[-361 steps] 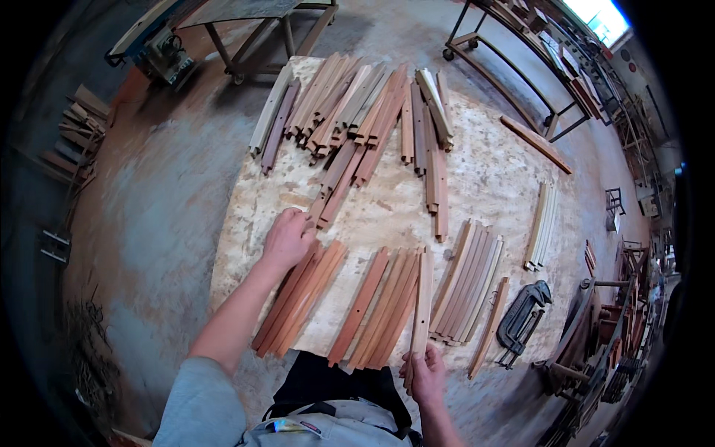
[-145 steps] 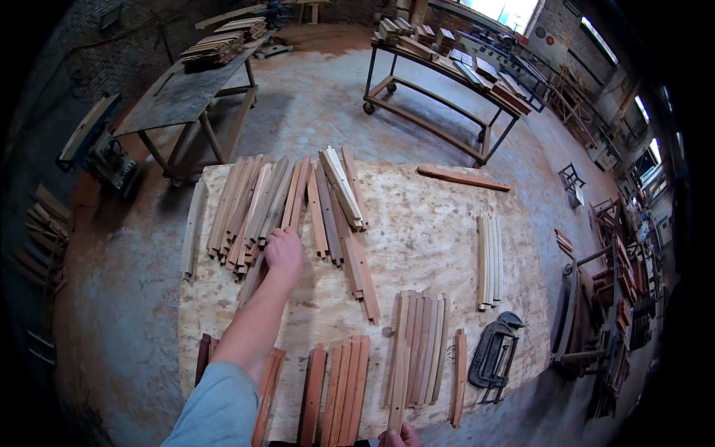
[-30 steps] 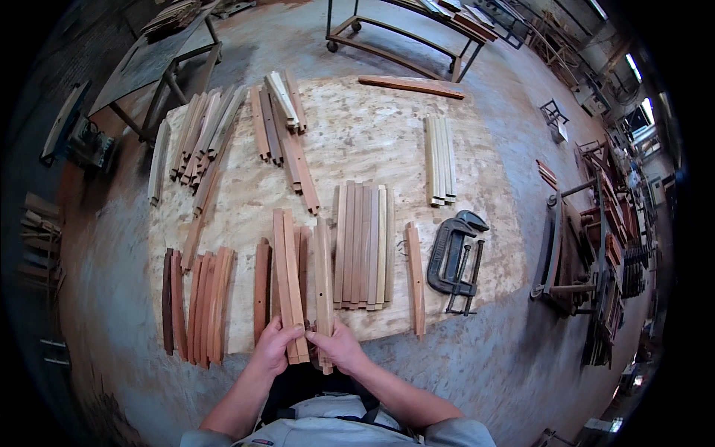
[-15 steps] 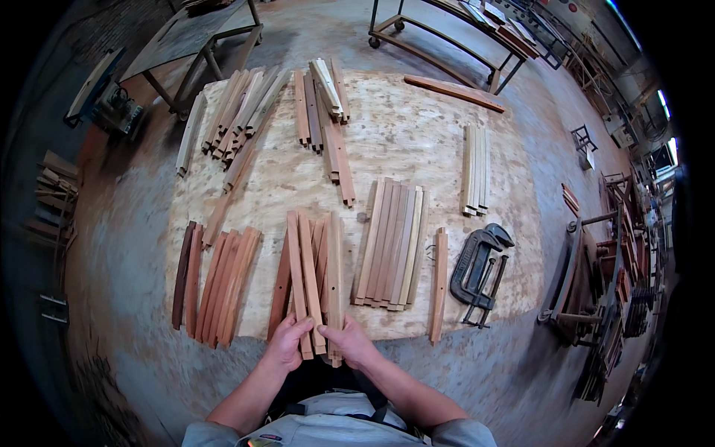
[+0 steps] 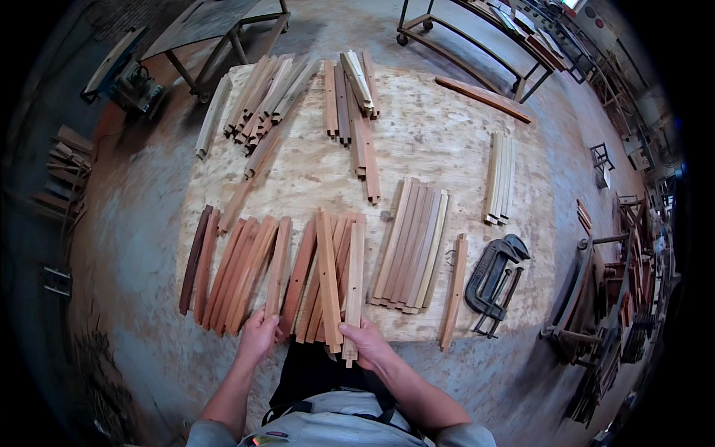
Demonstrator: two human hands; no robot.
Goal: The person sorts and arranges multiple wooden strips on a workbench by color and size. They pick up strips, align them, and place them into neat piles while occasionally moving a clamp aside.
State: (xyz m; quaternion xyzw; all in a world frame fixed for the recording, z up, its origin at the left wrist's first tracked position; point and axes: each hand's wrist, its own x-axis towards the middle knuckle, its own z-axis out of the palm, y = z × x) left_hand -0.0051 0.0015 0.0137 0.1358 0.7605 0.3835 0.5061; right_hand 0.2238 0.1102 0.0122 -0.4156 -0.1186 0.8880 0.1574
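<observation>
My left hand [image 5: 258,335] is closed on the near end of a light brown wooden strip [image 5: 279,264], beside a row of reddish strips [image 5: 232,272]. Fingers of my right hand [image 5: 365,343] are wrapped round the end of a pale wooden strip [image 5: 355,276] with a small dark hole. Its thumb reaches toward a second, slanting strip [image 5: 328,287]; I cannot tell whether it grips that one too. Between my hands, more reddish-brown strips [image 5: 300,272] lie on the plywood tabletop [image 5: 439,160], partly covered by the slanting one.
Right of my hands lies a block of aligned strips [image 5: 410,246], then a single strip [image 5: 454,294] and dark metal C-clamps [image 5: 489,276]. Loose strip piles [image 5: 261,100] and a stack [image 5: 361,82] lie at the back. Pale strips [image 5: 499,179] sit far right.
My left hand has moved left with one strip, away from my right hand and toward the reddish row. The right hand stays with the pale strip. The whole view has shifted slightly.
</observation>
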